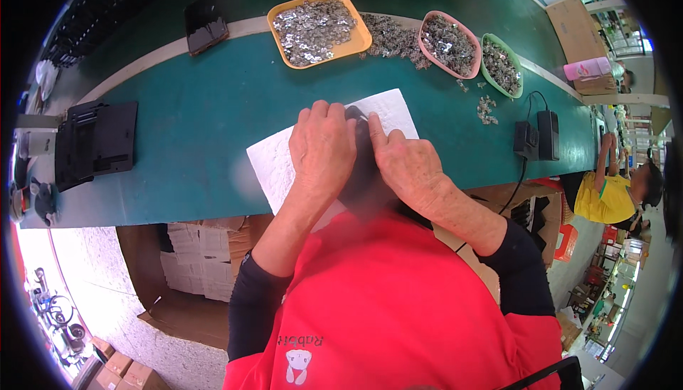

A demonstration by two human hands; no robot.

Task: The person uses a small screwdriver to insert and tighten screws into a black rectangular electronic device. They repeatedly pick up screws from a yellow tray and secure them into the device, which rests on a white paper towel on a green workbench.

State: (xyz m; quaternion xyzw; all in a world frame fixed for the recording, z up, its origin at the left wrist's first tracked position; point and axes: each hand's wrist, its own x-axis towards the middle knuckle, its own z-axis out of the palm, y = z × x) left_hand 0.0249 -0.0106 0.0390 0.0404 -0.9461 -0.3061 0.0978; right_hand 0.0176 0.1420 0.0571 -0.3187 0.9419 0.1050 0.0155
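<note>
In front of my body, a dark flat plastic piece point(363, 173) slants over a white padded sheet point(395, 109) on the green bench. My left hand point(324, 148) lies along the piece's left side, its fingers closed at the far end. From the right, my right hand point(413, 166) grips the same piece; the index finger stretches toward its far tip and the other fingers are curled. Both thumbs are mostly hidden. Whether a small part sits under the fingertips, I cannot make out.
Small metal clips fill a yellow tray point(363, 34), a pink basket point(472, 70) and a green basket point(516, 91), with a loose heap point(395, 38) between. Black plastic parts point(107, 137) lie left. Black power adapters point(537, 137) stand right. A person in yellow point(605, 198) sits farther right.
</note>
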